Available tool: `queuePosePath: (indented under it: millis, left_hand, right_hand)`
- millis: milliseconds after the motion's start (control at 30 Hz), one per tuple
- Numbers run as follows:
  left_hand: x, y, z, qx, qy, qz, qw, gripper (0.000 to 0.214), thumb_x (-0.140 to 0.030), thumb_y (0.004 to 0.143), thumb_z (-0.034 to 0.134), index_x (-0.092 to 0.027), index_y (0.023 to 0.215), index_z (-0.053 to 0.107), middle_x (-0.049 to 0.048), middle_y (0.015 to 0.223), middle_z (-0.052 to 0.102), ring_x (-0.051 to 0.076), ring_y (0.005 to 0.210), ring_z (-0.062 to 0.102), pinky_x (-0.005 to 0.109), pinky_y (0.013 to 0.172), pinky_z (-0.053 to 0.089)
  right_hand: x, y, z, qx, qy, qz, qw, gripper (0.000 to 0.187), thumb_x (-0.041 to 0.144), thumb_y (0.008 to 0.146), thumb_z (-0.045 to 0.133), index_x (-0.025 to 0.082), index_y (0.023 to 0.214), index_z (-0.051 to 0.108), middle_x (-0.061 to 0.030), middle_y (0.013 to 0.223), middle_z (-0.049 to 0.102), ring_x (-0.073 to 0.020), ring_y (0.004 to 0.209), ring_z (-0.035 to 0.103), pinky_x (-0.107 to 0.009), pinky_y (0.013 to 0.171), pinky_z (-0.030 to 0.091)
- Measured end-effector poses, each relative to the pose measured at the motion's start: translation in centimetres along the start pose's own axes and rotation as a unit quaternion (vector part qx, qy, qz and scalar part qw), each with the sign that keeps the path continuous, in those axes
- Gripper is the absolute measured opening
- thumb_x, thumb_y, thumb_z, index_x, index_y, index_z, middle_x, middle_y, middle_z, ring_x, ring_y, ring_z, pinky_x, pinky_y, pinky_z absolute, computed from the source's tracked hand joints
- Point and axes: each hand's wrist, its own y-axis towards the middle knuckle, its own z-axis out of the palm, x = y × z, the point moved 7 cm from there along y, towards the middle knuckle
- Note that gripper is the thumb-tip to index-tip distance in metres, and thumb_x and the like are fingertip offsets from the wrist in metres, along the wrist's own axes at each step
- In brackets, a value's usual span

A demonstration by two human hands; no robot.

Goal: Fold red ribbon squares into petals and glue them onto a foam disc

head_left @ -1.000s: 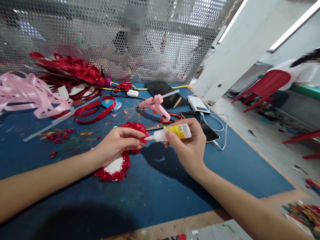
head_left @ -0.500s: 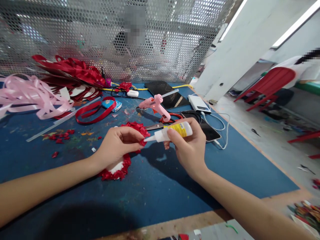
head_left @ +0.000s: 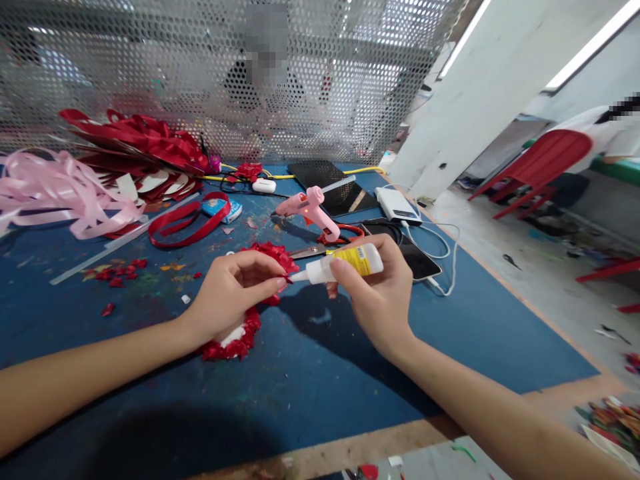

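Note:
My right hand (head_left: 377,293) is closed round a small white glue bottle (head_left: 343,263) with a yellow label, its nozzle pointing left. The nozzle tip meets a tiny red piece (head_left: 287,279) pinched between the fingers of my left hand (head_left: 235,290). Under my left hand lies a round red ruffled rosette (head_left: 239,333) with a white middle, flat on the blue table (head_left: 310,373). Part of the rosette is hidden by the hand.
A pink glue gun (head_left: 311,209), scissors with red handles (head_left: 325,245), a phone (head_left: 417,261), a white power bank (head_left: 397,205) with cable, red ribbon (head_left: 187,223), pink ribbon (head_left: 60,193) and red bows (head_left: 135,140) lie behind. A perforated metal screen (head_left: 200,73) closes the back; a person sits at far right.
Both hands stay almost where they were. The bottle's nozzle has come closer, now touching the red piece in my left fingers.

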Motion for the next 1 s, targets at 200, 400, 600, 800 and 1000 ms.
queuePosePath:
  millis: [200,400,600,800,1000]
  left_hand:
    - [-0.3,0.0,-0.2,-0.008,0.045,0.008,0.999,0.011,-0.015,0.069,0.073,-0.018,0.075,0.064,-0.0024,0.071,0.07,0.01,0.066,0.066,0.018,0.063,0.054]
    - [-0.7,0.0,-0.5,-0.03,0.063,0.023,0.997,0.02,-0.015,0.069,0.071,-0.019,0.079,0.054,-0.0045,0.069,0.066,0.01,0.067,0.065,0.019,0.065,0.053]
    - [-0.4,0.1,-0.5,-0.035,0.049,0.015,0.998,0.029,-0.015,0.07,0.067,-0.022,0.083,0.041,-0.0061,0.07,0.065,0.01,0.067,0.064,0.023,0.067,0.052]
    - [-0.2,0.3,-0.8,-0.043,0.07,0.01,0.997,0.031,-0.019,0.07,0.064,-0.023,0.081,0.036,-0.0055,0.072,0.064,0.011,0.068,0.064,0.026,0.069,0.051]
    - [-1.0,1.1,-1.9,-0.069,0.077,0.034,0.994,0.032,-0.017,0.069,0.064,-0.024,0.08,0.034,-0.0061,0.071,0.064,0.01,0.066,0.062,0.025,0.067,0.05]
  right_hand:
    - [0.1,-0.1,-0.1,-0.001,-0.034,-0.011,0.999,0.023,0.026,0.07,0.071,0.024,0.076,0.049,0.0072,0.061,0.056,-0.0094,0.041,0.053,-0.023,0.035,0.046]
    - [0.2,0.0,-0.1,-0.005,-0.054,-0.021,0.998,0.024,0.025,0.069,0.072,0.023,0.076,0.049,0.0067,0.064,0.056,-0.0088,0.041,0.052,-0.023,0.035,0.045]
    - [0.2,0.0,-0.2,-0.005,-0.045,-0.006,0.999,0.022,0.027,0.07,0.071,0.024,0.076,0.049,0.0073,0.06,0.056,-0.0094,0.041,0.052,-0.024,0.036,0.047]
    - [-0.1,0.4,-0.6,-0.022,-0.019,0.013,0.999,0.022,0.029,0.07,0.072,0.025,0.074,0.051,0.0069,0.058,0.056,-0.0099,0.041,0.051,-0.025,0.036,0.045]
    - [-0.8,1.3,-1.4,-0.041,0.019,0.024,0.999,0.026,0.03,0.069,0.074,0.024,0.074,0.05,0.0075,0.059,0.057,-0.0084,0.039,0.05,-0.023,0.035,0.043]
